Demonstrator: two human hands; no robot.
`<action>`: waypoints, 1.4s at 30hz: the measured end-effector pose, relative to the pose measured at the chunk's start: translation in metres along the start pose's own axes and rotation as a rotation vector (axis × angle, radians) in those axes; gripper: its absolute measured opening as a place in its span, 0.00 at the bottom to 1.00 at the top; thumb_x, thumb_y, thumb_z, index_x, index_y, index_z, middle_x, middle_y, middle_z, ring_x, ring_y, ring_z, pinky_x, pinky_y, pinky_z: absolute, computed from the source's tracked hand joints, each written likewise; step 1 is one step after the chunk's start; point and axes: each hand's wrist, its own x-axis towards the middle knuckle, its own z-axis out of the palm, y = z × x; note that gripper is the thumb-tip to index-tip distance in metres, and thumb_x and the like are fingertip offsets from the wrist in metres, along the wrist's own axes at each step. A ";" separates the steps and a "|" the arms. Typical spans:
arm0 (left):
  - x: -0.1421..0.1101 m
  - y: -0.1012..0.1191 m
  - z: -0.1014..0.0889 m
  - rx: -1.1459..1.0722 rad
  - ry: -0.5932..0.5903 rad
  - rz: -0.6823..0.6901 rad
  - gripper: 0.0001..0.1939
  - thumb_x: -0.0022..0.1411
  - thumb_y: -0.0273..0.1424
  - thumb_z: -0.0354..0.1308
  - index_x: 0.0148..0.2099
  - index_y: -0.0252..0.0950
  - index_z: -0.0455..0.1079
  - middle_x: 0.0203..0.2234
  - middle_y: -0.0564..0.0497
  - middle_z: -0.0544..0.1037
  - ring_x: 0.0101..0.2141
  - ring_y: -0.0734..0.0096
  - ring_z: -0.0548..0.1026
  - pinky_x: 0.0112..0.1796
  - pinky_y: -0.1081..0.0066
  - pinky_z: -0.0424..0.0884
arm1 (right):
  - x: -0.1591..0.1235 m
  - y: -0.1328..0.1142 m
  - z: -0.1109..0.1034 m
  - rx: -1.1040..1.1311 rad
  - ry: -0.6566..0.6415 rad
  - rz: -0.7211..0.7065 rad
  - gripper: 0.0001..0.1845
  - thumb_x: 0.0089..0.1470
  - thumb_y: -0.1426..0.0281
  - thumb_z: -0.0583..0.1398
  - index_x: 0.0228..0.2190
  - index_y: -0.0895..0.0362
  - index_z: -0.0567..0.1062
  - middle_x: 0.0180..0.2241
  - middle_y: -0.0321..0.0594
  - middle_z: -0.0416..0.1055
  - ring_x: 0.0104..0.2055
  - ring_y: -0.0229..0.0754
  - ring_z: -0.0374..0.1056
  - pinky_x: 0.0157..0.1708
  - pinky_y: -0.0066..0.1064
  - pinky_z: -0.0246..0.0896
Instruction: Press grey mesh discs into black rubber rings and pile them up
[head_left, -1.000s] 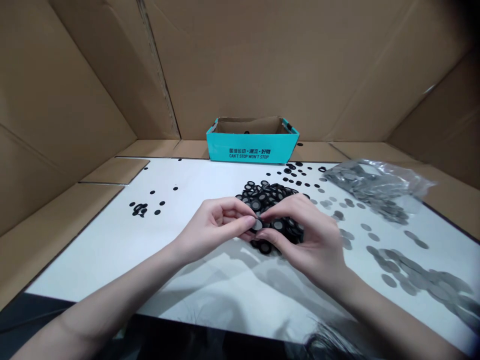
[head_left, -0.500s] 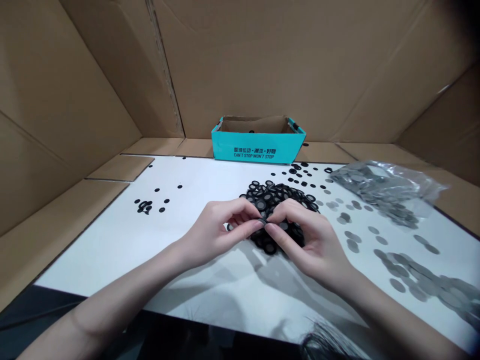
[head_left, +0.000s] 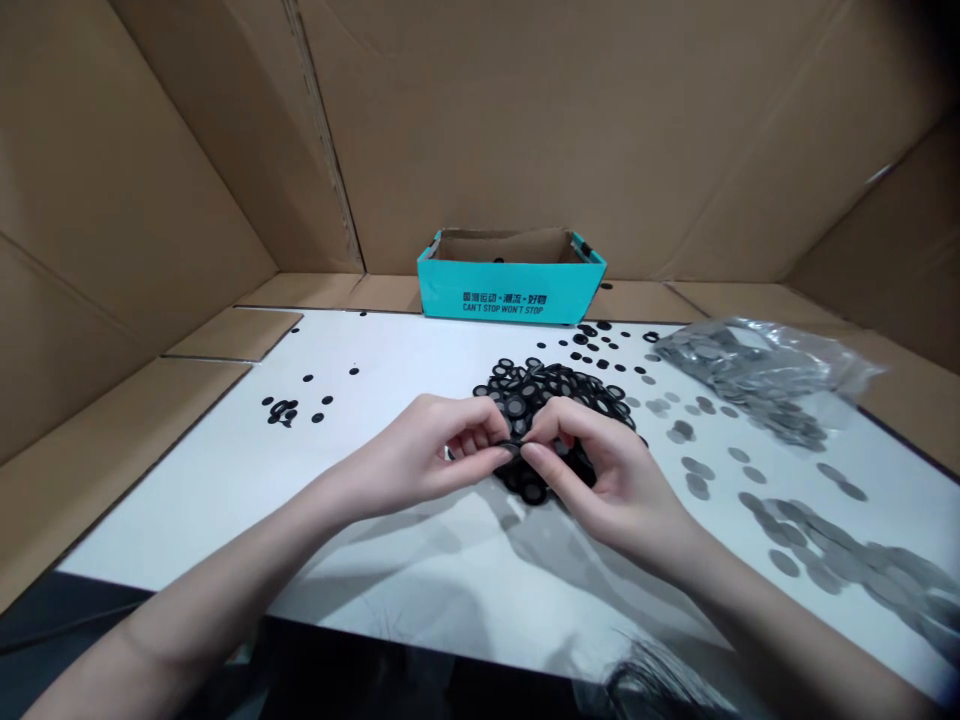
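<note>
Between my two hands, a small black ring (head_left: pixel 514 448) is pinched, with what looks like a grey disc in its middle. The thumb and bent forefinger of my left hand (head_left: pixel 431 450) close on its left edge. From the other side, the thumb and forefinger of my right hand (head_left: pixel 615 475) grip it. Right behind and under the fingers lies a heap of black rings (head_left: pixel 534 490), many with grey centres. My fingertips partly cover the held ring, so its fine detail is hidden.
Loose grey discs (head_left: pixel 832 550) spread over the white table's (head_left: pixel 375 570) right side, near a clear plastic bag (head_left: pixel 757 360) of more discs. A turquoise box (head_left: pixel 510 290) stands at the back. Small black pieces (head_left: pixel 283 411) lie left. Cardboard walls (head_left: pixel 525 120) surround the table.
The whole view has shifted slightly. Both hands keep hold of the black ring, with the fingertips a little differently placed around it and the left fingers curled further.
</note>
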 end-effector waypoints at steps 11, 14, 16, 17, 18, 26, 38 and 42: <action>-0.004 -0.002 0.001 0.039 0.040 -0.009 0.02 0.58 0.22 0.58 0.35 0.30 0.72 0.25 0.54 0.74 0.25 0.80 0.70 0.29 0.80 0.66 | 0.003 0.002 -0.003 -0.160 -0.025 -0.138 0.05 0.56 0.75 0.60 0.29 0.55 0.70 0.28 0.38 0.73 0.33 0.40 0.64 0.35 0.33 0.60; -0.003 0.000 0.004 0.027 0.082 0.008 0.02 0.60 0.23 0.58 0.35 0.31 0.71 0.25 0.54 0.73 0.26 0.80 0.69 0.29 0.80 0.66 | 0.004 0.003 -0.004 -0.182 -0.028 -0.152 0.08 0.56 0.76 0.59 0.26 0.56 0.69 0.25 0.36 0.71 0.31 0.39 0.63 0.33 0.32 0.59; -0.003 0.000 0.007 -0.006 0.121 0.009 0.03 0.61 0.25 0.57 0.35 0.31 0.69 0.26 0.54 0.72 0.27 0.79 0.69 0.29 0.79 0.66 | 0.004 0.002 -0.003 -0.146 -0.016 -0.129 0.09 0.57 0.76 0.58 0.25 0.56 0.68 0.24 0.35 0.70 0.30 0.38 0.62 0.31 0.31 0.59; -0.003 -0.001 0.008 -0.042 0.132 0.002 0.03 0.63 0.27 0.56 0.35 0.31 0.68 0.27 0.53 0.72 0.27 0.78 0.69 0.29 0.78 0.66 | 0.004 0.002 -0.003 -0.126 -0.006 -0.116 0.09 0.57 0.76 0.58 0.25 0.55 0.68 0.24 0.35 0.70 0.29 0.38 0.62 0.30 0.30 0.58; -0.003 -0.001 0.010 -0.094 0.136 -0.008 0.04 0.64 0.28 0.55 0.36 0.31 0.67 0.28 0.53 0.71 0.28 0.78 0.70 0.29 0.78 0.67 | 0.004 0.002 -0.003 -0.110 0.003 -0.107 0.09 0.57 0.75 0.58 0.25 0.55 0.68 0.23 0.35 0.69 0.29 0.38 0.62 0.29 0.30 0.58; -0.001 -0.004 0.013 -0.365 0.161 -0.064 0.06 0.64 0.28 0.56 0.40 0.30 0.67 0.25 0.53 0.73 0.25 0.78 0.74 0.29 0.78 0.71 | 0.003 0.001 -0.001 -0.146 0.107 -0.125 0.06 0.56 0.75 0.59 0.28 0.55 0.71 0.25 0.37 0.72 0.30 0.39 0.64 0.30 0.32 0.60; -0.002 0.001 0.004 -0.157 0.082 -0.084 0.05 0.62 0.28 0.57 0.36 0.30 0.70 0.23 0.52 0.74 0.25 0.76 0.73 0.26 0.79 0.68 | 0.001 0.002 0.004 -0.129 0.124 -0.165 0.08 0.56 0.77 0.58 0.26 0.56 0.68 0.23 0.36 0.68 0.28 0.38 0.62 0.29 0.33 0.58; -0.001 0.000 0.003 -0.163 0.107 -0.139 0.04 0.59 0.27 0.60 0.35 0.29 0.72 0.21 0.53 0.74 0.23 0.77 0.72 0.25 0.79 0.67 | 0.001 0.009 0.003 -0.208 0.076 -0.215 0.05 0.56 0.76 0.60 0.28 0.56 0.71 0.25 0.38 0.73 0.31 0.42 0.65 0.32 0.36 0.58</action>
